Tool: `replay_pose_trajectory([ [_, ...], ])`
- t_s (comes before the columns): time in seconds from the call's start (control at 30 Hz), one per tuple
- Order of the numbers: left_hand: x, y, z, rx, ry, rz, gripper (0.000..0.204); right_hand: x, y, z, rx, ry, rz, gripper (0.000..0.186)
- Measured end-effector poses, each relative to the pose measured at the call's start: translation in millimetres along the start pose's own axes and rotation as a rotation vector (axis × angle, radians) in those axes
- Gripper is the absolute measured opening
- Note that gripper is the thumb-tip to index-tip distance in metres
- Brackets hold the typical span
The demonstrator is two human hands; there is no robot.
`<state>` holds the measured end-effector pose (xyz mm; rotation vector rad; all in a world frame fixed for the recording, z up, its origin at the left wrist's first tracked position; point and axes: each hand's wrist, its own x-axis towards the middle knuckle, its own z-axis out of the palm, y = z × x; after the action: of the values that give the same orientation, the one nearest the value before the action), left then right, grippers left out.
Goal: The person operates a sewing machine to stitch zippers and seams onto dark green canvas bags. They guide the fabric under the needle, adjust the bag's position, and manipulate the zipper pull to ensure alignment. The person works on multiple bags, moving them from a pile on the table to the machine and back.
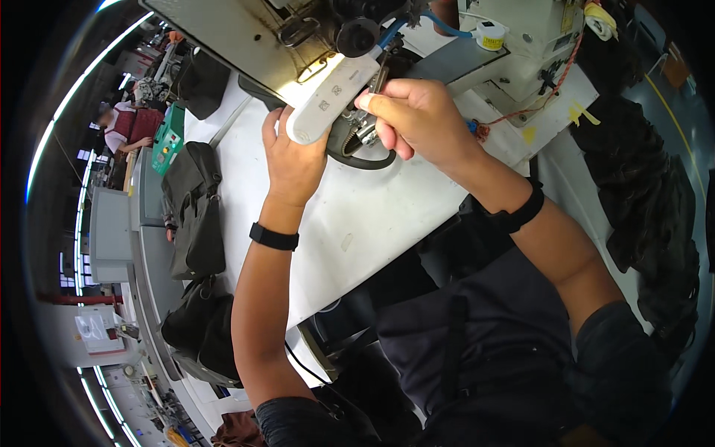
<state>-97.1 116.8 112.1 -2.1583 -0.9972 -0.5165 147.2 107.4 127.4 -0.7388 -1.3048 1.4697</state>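
Observation:
A sewing machine's white head housing (325,103) sits at the top centre, lit by a lamp. My left hand (294,160) is raised beside it, fingertips partly hidden behind the housing and machine. My right hand (417,119) is closed, thumb and index pinched at the metal needle-area parts (366,128); what the pinch holds is too small to make out. A dark olive looped piece (376,160), apparently with a zipper, lies under those parts on the white work table (357,238), between and below my hands.
Olive-black bags (194,208) line the table's left side. A green control box (170,134) stands beyond, where another person (123,127) works. Dark fabric pieces (625,186) are piled at the right, near the machine body (521,52) with its red cord.

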Motion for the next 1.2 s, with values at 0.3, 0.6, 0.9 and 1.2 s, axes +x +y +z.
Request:
replay_pose_trajectory([
  [0.3, -4.8, 69.5, -97.7, 0.169, -0.165, -0.126, 0.057, -0.5, 5.8, -1.9, 0.015, 0.028, -0.046, 0.026],
  [0.6, -3.8, 78.0, -125.2, 0.119, -0.307, -0.183, 0.065, -8.3, 6.7, 2.3, -0.147, 0.027, -0.101, 0.024],
  [0.9, -52.4, 8.5, -198.4, 0.231, -0.259, -0.106, 0.039, -38.2, 83.1, -32.2, -0.131, -0.104, -0.096, 0.036],
  [1.2, 42.8, -29.4, -218.3, -0.179, -0.253, -0.34, 0.019, -28.5, 32.0, -48.7, 0.649, -0.453, 0.361, 0.043],
])
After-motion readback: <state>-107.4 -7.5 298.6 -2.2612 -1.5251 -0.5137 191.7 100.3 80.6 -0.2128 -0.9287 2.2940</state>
